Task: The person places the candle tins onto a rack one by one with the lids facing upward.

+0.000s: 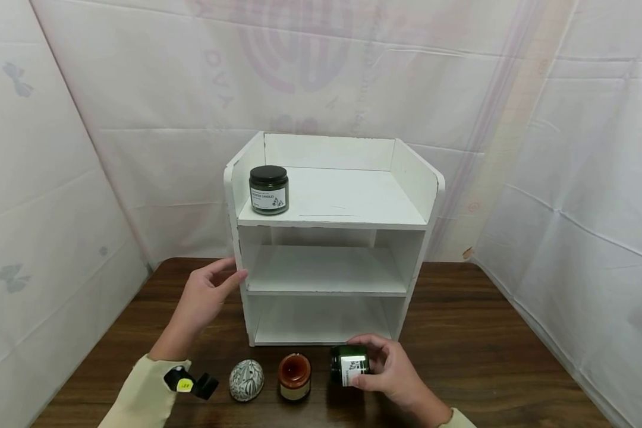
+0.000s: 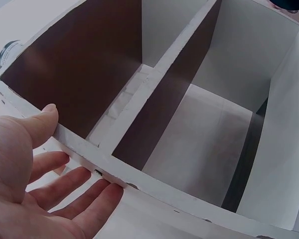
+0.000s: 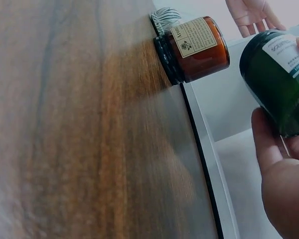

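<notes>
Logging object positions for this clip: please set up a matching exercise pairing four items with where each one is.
Things:
1. black-lidded jar
2. green jar
3. amber jar
4. patterned egg

Places:
A. on the table, between egg and green jar
B. top shelf, left corner
C. in the right hand
D. on the table, left of the amber jar

Pairs: 1-B, 2-C, 3-A, 4-D

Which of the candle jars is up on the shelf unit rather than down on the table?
The black-lidded jar at the left of the white shelf unit's top tier. The amber jar stands on the table, and the right hand grips the green jar.
</notes>
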`<state>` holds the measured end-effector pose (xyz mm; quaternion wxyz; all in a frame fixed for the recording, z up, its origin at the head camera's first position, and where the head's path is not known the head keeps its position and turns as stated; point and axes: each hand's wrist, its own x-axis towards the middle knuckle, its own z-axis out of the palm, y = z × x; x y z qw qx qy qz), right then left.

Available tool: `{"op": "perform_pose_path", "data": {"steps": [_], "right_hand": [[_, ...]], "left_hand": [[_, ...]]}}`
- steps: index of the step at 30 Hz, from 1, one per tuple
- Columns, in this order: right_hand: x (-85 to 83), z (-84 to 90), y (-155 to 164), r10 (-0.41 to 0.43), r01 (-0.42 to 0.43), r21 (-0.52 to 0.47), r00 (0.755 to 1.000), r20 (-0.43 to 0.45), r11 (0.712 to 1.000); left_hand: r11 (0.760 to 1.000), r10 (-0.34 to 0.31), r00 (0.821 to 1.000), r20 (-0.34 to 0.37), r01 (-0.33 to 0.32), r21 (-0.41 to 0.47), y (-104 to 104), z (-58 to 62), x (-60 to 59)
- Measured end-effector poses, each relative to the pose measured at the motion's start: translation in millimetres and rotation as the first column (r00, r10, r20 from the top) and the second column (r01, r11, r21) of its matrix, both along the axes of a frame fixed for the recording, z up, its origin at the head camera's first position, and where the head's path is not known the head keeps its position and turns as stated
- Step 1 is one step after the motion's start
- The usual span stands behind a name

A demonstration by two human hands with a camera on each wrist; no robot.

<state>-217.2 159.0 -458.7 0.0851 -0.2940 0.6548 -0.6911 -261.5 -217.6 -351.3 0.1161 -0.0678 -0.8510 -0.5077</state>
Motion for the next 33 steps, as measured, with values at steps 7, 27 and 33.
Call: {"op": "perform_pose_path", "data": {"steps": [7,27,33], "right_hand": [[0.8,1.3,0.1,-0.012,0.012,0.006,1.0,0.008,1.0],[0.9,-3.4,-1.9,-0.031,0.031,-0.101,1.0,0.005,0.994],[0.5,-1.3,-1.8,-0.024,0.028,-0.085,0.999,0.046,0.996]], "left_hand": [[1.0,-0.006,1.0,-0.005,0.006,-0.006,-1.3,-0.2,-0.7],[1.0,-0.007,1.0,-0.002,0.007,-0.001,-0.8,-1.1,-0.1],[1.0,-0.015,1.0,0.01,0.014,0.025,-1.3,-2.0,-1.1]]}}
